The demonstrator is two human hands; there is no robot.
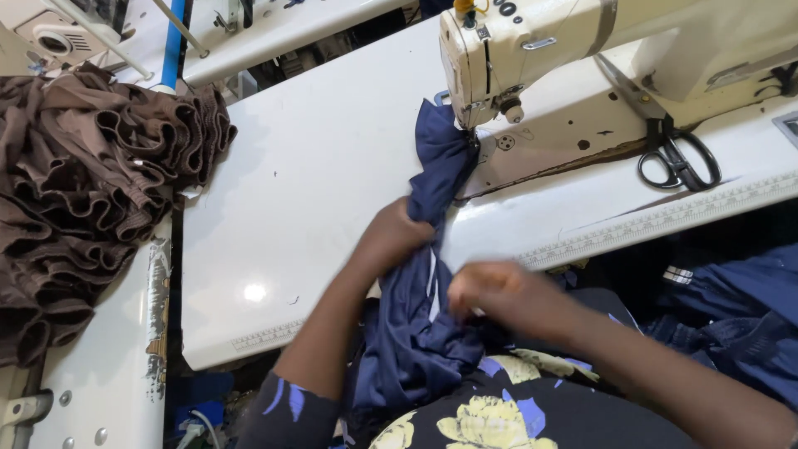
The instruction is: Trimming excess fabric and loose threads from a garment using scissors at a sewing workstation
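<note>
The left hand was clenched around a bunched navy blue fabric, gripping it just in front of the sewing machine. The right hand was blurred, pressed against the same fabric nearer the person's body; whether it was grasping could not be told. The fabric ran up from the lap to the machine's needle area, where its far end lay under the head. Black scissors lay right of the machine's head on the white table. A heap of ruffled brown cloth sat far left of the machine.
</note>
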